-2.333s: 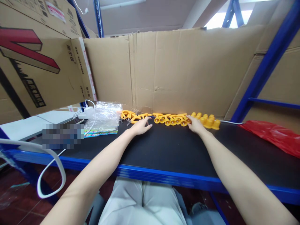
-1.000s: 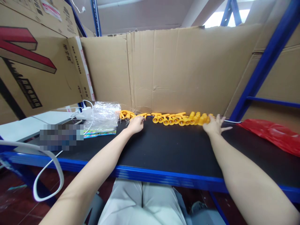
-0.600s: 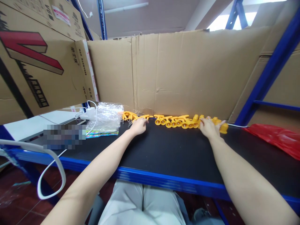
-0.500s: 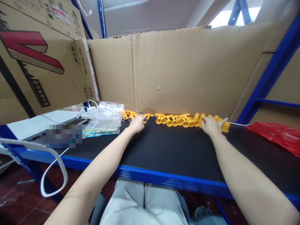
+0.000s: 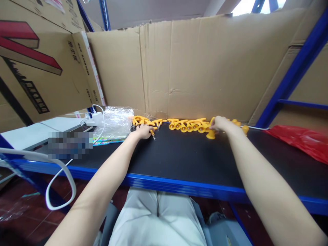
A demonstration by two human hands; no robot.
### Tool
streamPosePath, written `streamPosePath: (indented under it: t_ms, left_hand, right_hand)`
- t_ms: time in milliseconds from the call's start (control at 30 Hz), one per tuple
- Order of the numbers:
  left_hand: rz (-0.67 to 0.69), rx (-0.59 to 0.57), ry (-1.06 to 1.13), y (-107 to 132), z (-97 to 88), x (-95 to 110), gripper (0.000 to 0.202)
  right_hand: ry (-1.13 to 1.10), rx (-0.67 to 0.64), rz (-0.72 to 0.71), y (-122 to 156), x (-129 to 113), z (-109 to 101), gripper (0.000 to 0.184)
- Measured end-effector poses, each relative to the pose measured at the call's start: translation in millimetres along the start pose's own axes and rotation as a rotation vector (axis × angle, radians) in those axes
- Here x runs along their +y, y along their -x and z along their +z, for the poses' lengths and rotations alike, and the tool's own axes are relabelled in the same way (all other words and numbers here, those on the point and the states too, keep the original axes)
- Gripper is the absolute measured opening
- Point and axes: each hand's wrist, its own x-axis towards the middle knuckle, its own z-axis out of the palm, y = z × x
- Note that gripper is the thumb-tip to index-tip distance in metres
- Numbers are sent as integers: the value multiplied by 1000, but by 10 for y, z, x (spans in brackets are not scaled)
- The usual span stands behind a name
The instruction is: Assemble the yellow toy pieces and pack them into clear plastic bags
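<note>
My left hand [image 5: 144, 132] is closed on a yellow corkscrew handle [image 5: 152, 132], whose metal spiral sticks out to the right and down. Behind that hand lies a pile of similar yellow handles [image 5: 139, 119] with spirals. With its fingers pinched, my right hand [image 5: 220, 123] grips a yellow bell-shaped cup [image 5: 210, 134], wide end down, at the right end of a row. This row is made of yellow handles fitted with cups [image 5: 189, 127], their mouths facing me. More yellow cups [image 5: 245, 129] stand behind and right of my right hand, partly hidden by it.
Clear plastic bags [image 5: 116, 119] and a white charger [image 5: 96, 118] with cables lie at the left. A red plastic bag [image 5: 299, 140] is at the right. Cardboard [image 5: 210, 68] walls the back of the black shelf top [image 5: 179, 160]; a blue beam [image 5: 179, 186] edges its front.
My left hand has drawn a little toward me, with a corkscrew handle now showing in it. My right hand has moved left and holds a cup away from the group. The view has tilted down slightly.
</note>
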Motion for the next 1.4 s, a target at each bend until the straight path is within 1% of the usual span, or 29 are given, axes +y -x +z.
streamPosePath:
  t_ms: [67,100,167,233,367,533,633,700,800,867,933,1033,1100,1167,1233,1300,1400]
  left_hand:
    - [4,2,29,-11,29,5,41]
    - [1,0,46,-18,40,5,46]
    - [-14,0,69,-29,56,2,52]
    - [-26,14,71,-39,63,-5,53]
    - [-34,28,64,-48,58,-18,49]
    - [-42,44,62,-47,46,-6,47]
    - [-41,45,63,-44,37,4,46]
    - [-42,47,65,-42,34,6,46]
    - [-41,52,62,-41,30,6,47]
    - [-40,54,59,-39,26,8,46]
    - [-42,56,56,-37,21,12,45]
    - [-35,58,56,-35,16,20,44]
    - [-22,61,58,-35,18,26,44]
    - [-7,68,63,-36,23,33,43]
    - [7,82,74,-38,29,43,42]
    - [22,95,90,-43,37,53,41]
    - [45,112,107,-53,50,67,40]
  right_hand:
    - [-23,-129,-70,35,-151,21,19]
    - [-48,-169,-129,55,-229,49,22]
    - [-125,-181,-280,90,-371,136,28]
    - [-146,-169,-359,117,-478,240,33]
    - [-80,-150,-356,151,-596,380,32]
    - [-85,-29,-356,185,-677,355,32]
    - [-96,-1,-379,207,-719,338,36]
    - [-133,-24,-398,224,-736,346,42]
    - [-177,-120,-401,237,-731,369,51]
    - [-187,-175,-401,232,-712,384,53]
    - [-198,-201,-413,221,-696,396,51]
    - [-198,-171,-432,217,-700,410,43]
    - [-191,-140,-436,223,-715,421,41]
    - [-191,-121,-435,228,-728,438,46]
    - [-206,-106,-432,228,-731,458,55]
    - [-227,-115,-427,220,-726,476,60]
    - [-213,-126,-428,198,-714,498,54]
